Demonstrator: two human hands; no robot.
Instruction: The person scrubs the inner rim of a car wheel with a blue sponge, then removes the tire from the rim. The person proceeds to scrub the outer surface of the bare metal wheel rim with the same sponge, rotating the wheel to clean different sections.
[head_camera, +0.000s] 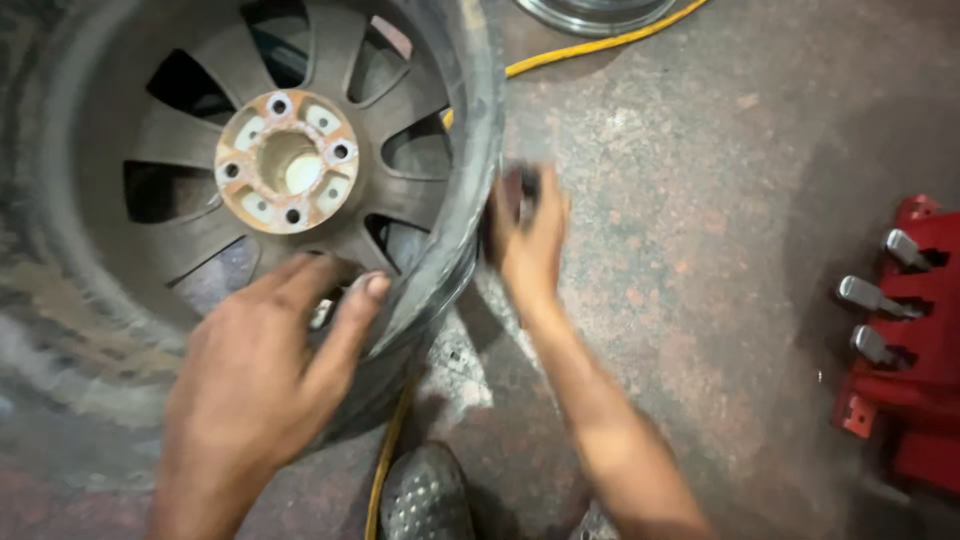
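The wheel (250, 190) stands on edge on the floor (720, 200), hub face toward the camera, left hand (260, 380) half-curled on its rim, right hand (528, 240) gripping its outer edge.

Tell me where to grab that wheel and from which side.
Take the wheel by its tyre at the right edge, where the right hand already sits, and steady it through a spoke gap from the open face, near the left hand. It stands tilted with the spoked face showing, so the gaps likely offer a firm hold.
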